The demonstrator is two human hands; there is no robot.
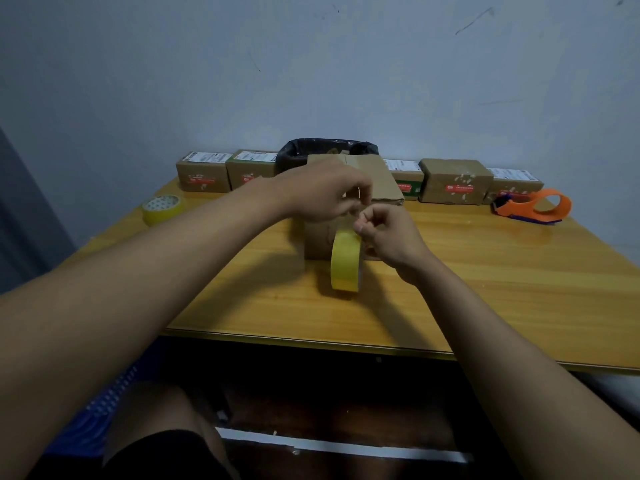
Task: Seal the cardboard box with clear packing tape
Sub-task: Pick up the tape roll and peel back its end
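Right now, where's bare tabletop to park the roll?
Free: the table's near-right stretch, below the orange dispenser; also near-left, between the spare roll and the box. Crowded: the back edge, lined with small boxes and a bin, and the centre, where both hands work.

I am sitting at a small parcel-packing station. Labelled cardboard parcels are lining the far edge of the wooden table, with an orange tape dispenser lying far right against a scuffed wall.
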